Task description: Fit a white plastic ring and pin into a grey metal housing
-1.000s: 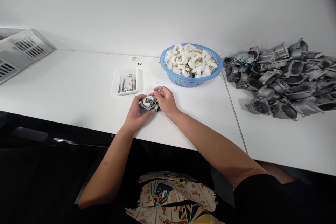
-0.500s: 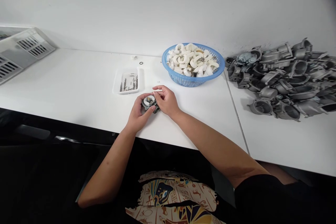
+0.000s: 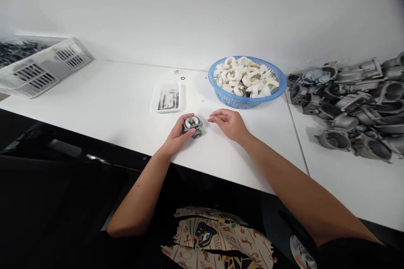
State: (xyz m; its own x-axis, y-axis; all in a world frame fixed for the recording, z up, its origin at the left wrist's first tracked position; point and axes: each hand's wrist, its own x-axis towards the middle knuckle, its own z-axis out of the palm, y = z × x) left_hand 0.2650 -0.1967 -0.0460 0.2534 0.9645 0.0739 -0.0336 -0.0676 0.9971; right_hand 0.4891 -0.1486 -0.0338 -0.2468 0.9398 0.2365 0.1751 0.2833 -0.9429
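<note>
My left hand is closed round a small grey metal carburetor body, thumb on its near side, just above the white table. A white C-shaped float with brass bits in its middle sits in the top of the body. To the right, apart from the carburetor, my right hand hovers with thumb and forefinger pinched together. Anything between those fingertips is too small to make out. Beyond my left hand lies a shallow white tray with several thin dark pins in it.
A blue plastic basket heaped with white floats stands toward the wall. Grey metal carburetor castings are piled at the right. At the left is a white slotted crate of dark parts. A black ring lies behind the tray.
My right hand has come off the carburetor and moved to the right, fingers pinched. My left hand still holds the carburetor. The view has turned a little to the left.
</note>
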